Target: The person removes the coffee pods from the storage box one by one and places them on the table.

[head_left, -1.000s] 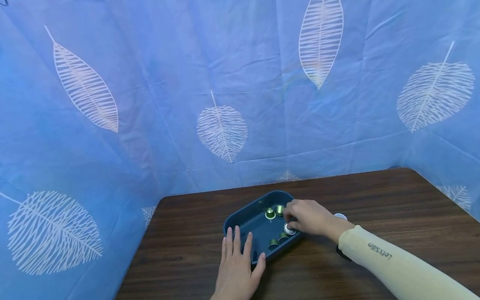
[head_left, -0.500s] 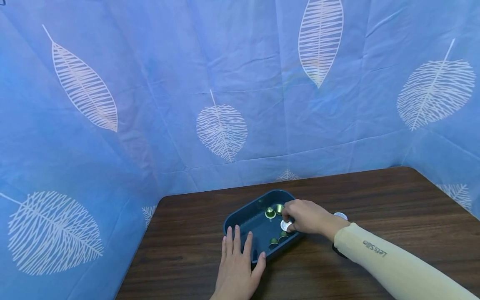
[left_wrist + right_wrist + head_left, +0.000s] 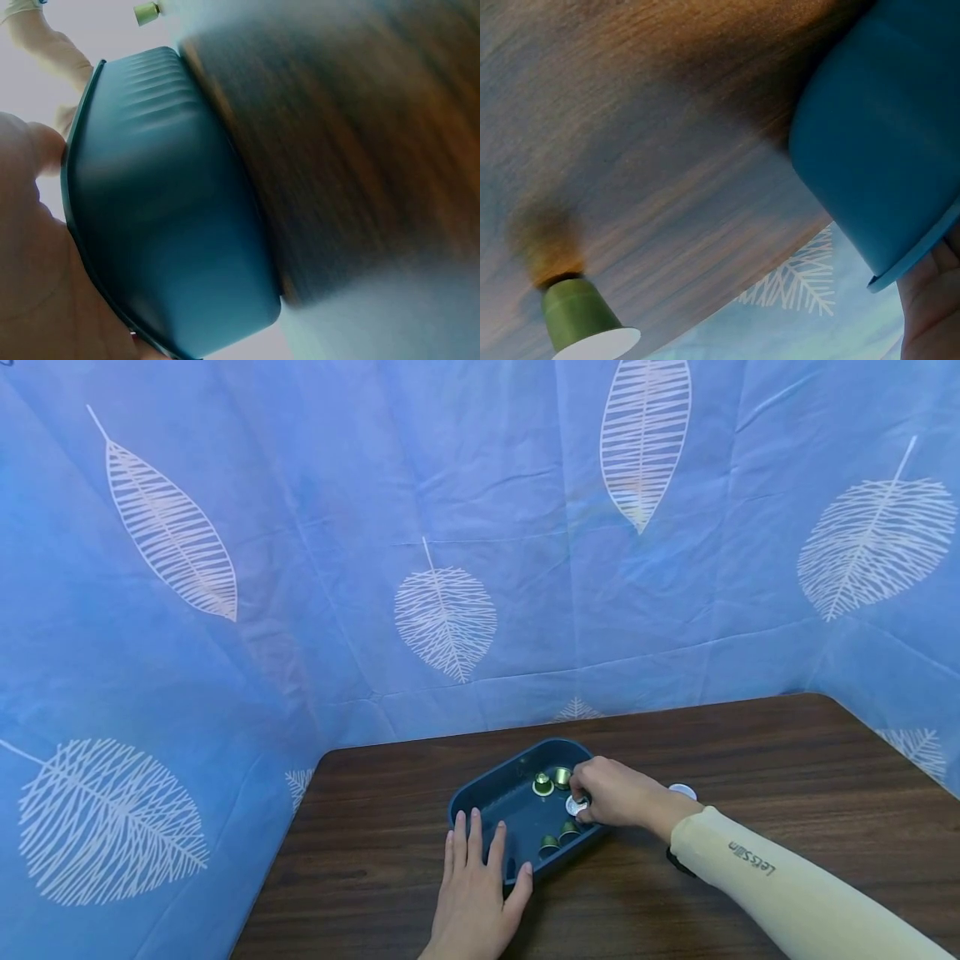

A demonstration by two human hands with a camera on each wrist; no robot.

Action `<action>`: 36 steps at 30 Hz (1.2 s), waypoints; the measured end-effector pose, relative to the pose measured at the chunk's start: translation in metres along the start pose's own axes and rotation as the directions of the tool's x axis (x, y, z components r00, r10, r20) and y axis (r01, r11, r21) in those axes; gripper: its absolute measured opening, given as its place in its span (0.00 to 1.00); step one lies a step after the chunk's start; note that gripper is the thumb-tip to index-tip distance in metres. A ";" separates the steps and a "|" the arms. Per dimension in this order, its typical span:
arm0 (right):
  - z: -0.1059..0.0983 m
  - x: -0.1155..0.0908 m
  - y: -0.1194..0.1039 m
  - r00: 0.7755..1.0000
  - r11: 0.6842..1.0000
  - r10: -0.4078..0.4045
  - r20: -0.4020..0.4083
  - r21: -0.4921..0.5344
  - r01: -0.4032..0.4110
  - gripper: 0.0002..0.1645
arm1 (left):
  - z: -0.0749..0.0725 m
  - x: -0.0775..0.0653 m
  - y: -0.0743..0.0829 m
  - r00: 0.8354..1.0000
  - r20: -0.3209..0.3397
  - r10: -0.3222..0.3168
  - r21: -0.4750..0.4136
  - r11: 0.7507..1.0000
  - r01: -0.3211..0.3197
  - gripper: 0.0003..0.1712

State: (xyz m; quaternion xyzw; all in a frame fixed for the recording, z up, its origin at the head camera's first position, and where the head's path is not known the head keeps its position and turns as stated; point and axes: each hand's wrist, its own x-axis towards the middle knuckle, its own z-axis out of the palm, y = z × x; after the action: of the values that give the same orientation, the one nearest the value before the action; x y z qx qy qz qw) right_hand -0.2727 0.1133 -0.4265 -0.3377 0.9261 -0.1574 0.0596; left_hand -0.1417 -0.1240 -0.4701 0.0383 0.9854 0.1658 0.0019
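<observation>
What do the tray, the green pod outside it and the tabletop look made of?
Tray: probably plastic, dark blue, satin finish; smooth wall, soft reflections, thin lip.
Pod: perhaps thin aluminium or coloured plastic; green sides with a soft sheen, plain white end.
Tabletop: wood or wood-look laminate; dark brown grain, low sheen.

R hand (image 3: 617,792) covers pt of white-faced capsule (image 3: 573,807), sleeve (image 3: 780,881) cut off at edge. R wrist cam crops green capsule (image 3: 581,315), L's tabletop (image 3: 360,150) p blurry tbh.
</observation>
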 end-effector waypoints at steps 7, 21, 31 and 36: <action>0.001 -0.003 0.000 1.000 1.000 -0.014 -0.019 0.027 0.015 0.12 | 0.000 0.000 0.000 1.000 -0.005 0.006 -0.007 1.000 -0.006 0.42; 0.000 -0.002 0.000 0.999 0.999 -0.034 -0.023 0.002 0.034 0.12 | -0.001 0.000 0.000 1.000 -0.008 -0.005 0.004 1.000 0.005 0.47; 0.001 -0.003 0.001 0.998 0.999 -0.045 -0.044 0.009 0.046 0.10 | 0.000 -0.002 0.001 1.000 -0.017 -0.011 -0.004 1.000 0.011 0.50; 0.003 -0.004 0.002 0.998 0.999 -0.045 -0.053 -0.001 0.045 0.09 | 0.001 -0.002 0.001 1.000 -0.021 -0.014 -0.012 1.000 0.014 0.50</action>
State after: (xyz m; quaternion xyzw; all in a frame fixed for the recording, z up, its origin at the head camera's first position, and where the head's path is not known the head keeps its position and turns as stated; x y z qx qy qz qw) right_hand -0.2703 0.1163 -0.4301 -0.3542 0.9195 -0.1675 0.0315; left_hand -0.1394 -0.1233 -0.4706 0.0298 0.9846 0.1722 -0.0069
